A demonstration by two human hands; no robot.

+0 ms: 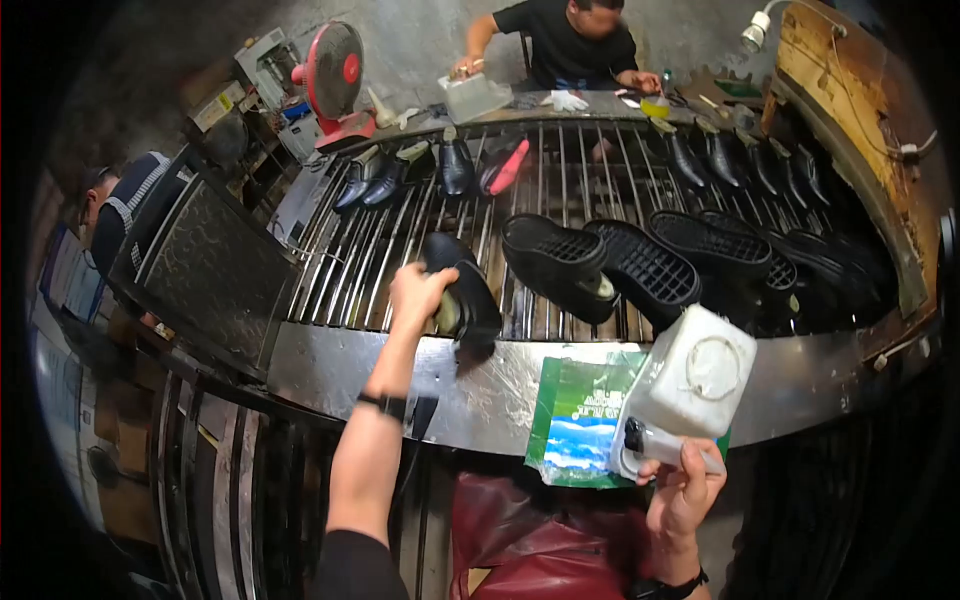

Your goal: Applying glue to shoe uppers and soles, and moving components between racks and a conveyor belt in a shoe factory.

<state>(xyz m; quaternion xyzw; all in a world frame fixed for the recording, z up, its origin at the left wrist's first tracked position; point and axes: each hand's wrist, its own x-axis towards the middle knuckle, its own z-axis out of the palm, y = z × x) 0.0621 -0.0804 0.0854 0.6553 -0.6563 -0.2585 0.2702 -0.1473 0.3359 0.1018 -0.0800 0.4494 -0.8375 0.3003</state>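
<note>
- Left hand (418,293) clasped on the black shoe (470,285), the shoe just to its right, at the near side of the metal rack (563,180)!
- Right hand (688,492), nearer than the rack, gripping the white jug (698,378), tilted just beyond it!

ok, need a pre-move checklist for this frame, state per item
1. Left hand on the black shoe: ok, appears in contact; grip firmness cannot tell.
2. Right hand closed on the pale handle: ok; whether it belongs to the white container, cannot tell.
3. Container contents: cannot tell, inside hidden.
4. Shoe apart from the nearest upturned black sole: ok, narrow gap shows.
5. Co-worker's hands away from both working hands: ok, beyond the barred rack.
6. Green sheet flat under the container: cannot tell, partly covered.
</note>
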